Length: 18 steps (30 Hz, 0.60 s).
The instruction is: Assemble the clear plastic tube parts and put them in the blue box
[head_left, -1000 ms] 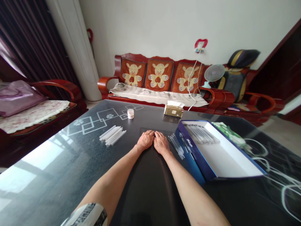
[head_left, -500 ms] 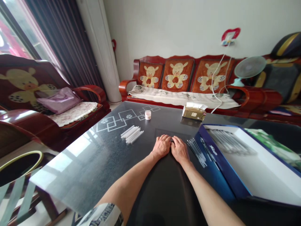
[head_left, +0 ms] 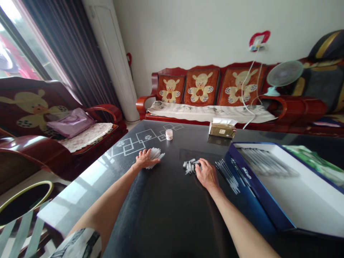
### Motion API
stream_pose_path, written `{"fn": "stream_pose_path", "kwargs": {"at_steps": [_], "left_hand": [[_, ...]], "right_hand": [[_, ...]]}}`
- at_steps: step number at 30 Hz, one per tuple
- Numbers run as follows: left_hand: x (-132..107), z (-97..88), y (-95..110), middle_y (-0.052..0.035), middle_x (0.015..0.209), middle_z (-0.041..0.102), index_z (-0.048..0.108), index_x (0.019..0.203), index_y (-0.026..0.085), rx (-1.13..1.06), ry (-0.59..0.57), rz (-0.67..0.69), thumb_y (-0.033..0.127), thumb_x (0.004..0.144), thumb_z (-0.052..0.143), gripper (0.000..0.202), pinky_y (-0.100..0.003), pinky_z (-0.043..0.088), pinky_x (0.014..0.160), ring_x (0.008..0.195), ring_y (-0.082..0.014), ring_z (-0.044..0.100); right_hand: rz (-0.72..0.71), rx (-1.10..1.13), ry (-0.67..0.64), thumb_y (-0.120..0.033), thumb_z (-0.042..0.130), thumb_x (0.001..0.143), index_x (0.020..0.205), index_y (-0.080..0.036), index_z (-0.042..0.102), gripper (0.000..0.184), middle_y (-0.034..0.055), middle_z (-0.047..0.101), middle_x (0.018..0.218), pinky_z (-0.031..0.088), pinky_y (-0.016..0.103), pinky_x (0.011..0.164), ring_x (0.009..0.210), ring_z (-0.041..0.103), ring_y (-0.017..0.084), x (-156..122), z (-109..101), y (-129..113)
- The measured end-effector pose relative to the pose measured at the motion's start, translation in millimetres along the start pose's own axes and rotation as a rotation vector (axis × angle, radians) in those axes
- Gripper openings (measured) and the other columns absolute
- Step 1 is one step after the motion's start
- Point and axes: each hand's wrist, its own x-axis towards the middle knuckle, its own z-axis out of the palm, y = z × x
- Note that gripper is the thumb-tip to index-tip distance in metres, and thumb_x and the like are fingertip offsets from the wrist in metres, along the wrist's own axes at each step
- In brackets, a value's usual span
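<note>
My left hand (head_left: 145, 159) lies against a fanned bundle of white tubes (head_left: 154, 156), with its fingers over the bundle's near part. My right hand (head_left: 206, 175) rests on the dark glass table (head_left: 166, 215), its fingertips at the edge of a loose pile of small grey pieces (head_left: 189, 167). To the right of that hand lie thin dark rods (head_left: 227, 175), not touching it. Part of the pile may be hidden under my fingers.
An open blue box (head_left: 264, 182) with a white inside and rows of grey rods fills the table's right side. A small white jar (head_left: 169, 134) and a tissue box (head_left: 222, 129) stand further back. Wooden sofas stand beyond the table.
My hands have parted: the left moved left onto the white tubes, which now fan out. A pile of small grey pieces lies where my hands met.
</note>
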Motion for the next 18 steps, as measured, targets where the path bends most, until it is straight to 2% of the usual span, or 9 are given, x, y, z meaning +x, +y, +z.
{"fn": "stream_pose_path", "kwargs": {"at_steps": [3, 7, 13, 18], "left_hand": [[-13, 16.1, 12, -0.0092, 0.154, 0.026, 0.023, 0.148, 0.028, 0.012, 0.039, 0.066, 0.076, 0.07, 0.05, 0.095, -0.051, 0.03, 0.107, 0.139, -0.0357, 0.022], [-34, 29.4, 47, -0.0084, 0.149, 0.032, 0.029, 0.144, 0.028, 0.006, 0.135, 0.155, 0.063, 0.08, 0.047, 0.075, -0.048, 0.032, 0.105, 0.134, -0.0325, 0.03], [-50, 38.5, 102, -0.0146, 0.144, 0.036, 0.035, 0.142, 0.022, -0.085, 0.175, 0.061, 0.058, 0.082, 0.048, 0.07, -0.052, 0.032, 0.102, 0.131, -0.0368, 0.032], [-62, 45.0, 135, -0.0149, 0.144, 0.037, 0.037, 0.14, 0.023, -0.143, 0.208, 0.082, 0.054, 0.082, 0.051, 0.067, -0.055, 0.032, 0.102, 0.132, -0.0388, 0.03]], "right_hand": [[0.014, 0.002, -0.021, -0.031, 0.046, 0.089, 0.105, -0.014, 0.064, 0.03, 0.0136, 0.066, 0.115, 0.046, 0.038, 0.091, 0.108, 0.061, 0.025, 0, -2, -2], [0.035, 0.012, -0.044, -0.03, 0.047, 0.088, 0.105, -0.014, 0.064, 0.028, 0.0131, 0.066, 0.116, 0.043, 0.037, 0.093, 0.11, 0.06, 0.025, -1, -4, -4], [0.068, 0.024, -0.057, -0.029, 0.047, 0.088, 0.106, -0.015, 0.063, 0.028, 0.0131, 0.065, 0.117, 0.042, 0.037, 0.094, 0.112, 0.058, 0.025, 0, -5, -5], [0.09, 0.061, -0.056, -0.028, 0.047, 0.088, 0.107, -0.015, 0.063, 0.028, 0.0129, 0.065, 0.118, 0.042, 0.037, 0.096, 0.112, 0.059, 0.025, 0, -7, -5]]}}
